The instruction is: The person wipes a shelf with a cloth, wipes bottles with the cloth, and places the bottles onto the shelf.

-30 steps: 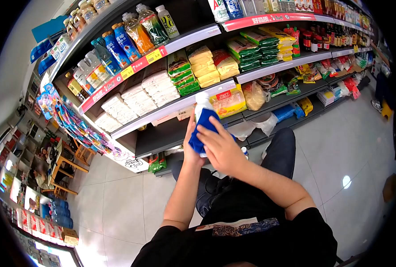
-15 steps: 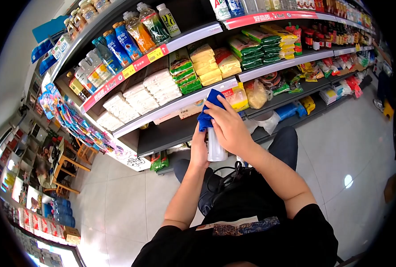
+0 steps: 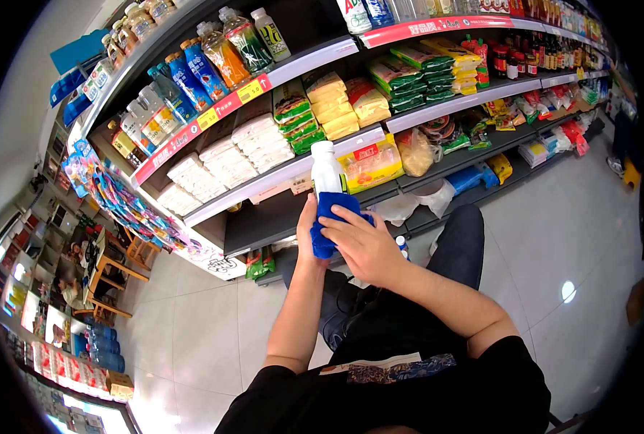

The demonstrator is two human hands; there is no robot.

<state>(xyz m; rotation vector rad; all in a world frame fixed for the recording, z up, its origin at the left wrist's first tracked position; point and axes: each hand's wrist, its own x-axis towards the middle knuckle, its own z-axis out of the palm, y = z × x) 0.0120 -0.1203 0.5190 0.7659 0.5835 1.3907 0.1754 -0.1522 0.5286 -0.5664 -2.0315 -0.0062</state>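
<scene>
A white bottle (image 3: 327, 173) with a white cap stands tilted in front of the shelves, its top pointing away from me. My left hand (image 3: 307, 231) grips it from the left side. Around the lower part of the bottle lies a blue cloth (image 3: 326, 230), which hides that part. My right hand (image 3: 369, 249) presses the cloth onto the bottle, its fingers bent across the front. What the left fingers do behind the bottle is hidden.
Drink bottles (image 3: 184, 79) line the upper shelf. Below are white packs (image 3: 224, 159), yellow packs (image 3: 330, 105) and a large yellow bag (image 3: 372, 163). A small bottle with a blue cap (image 3: 401, 241) shows by my knees. Hanging colourful packets (image 3: 123, 192) cover the shelf end.
The cloth and my right hand have moved from the bottle's upper end down to its lower part. The bottle's cap and upper body now show.
</scene>
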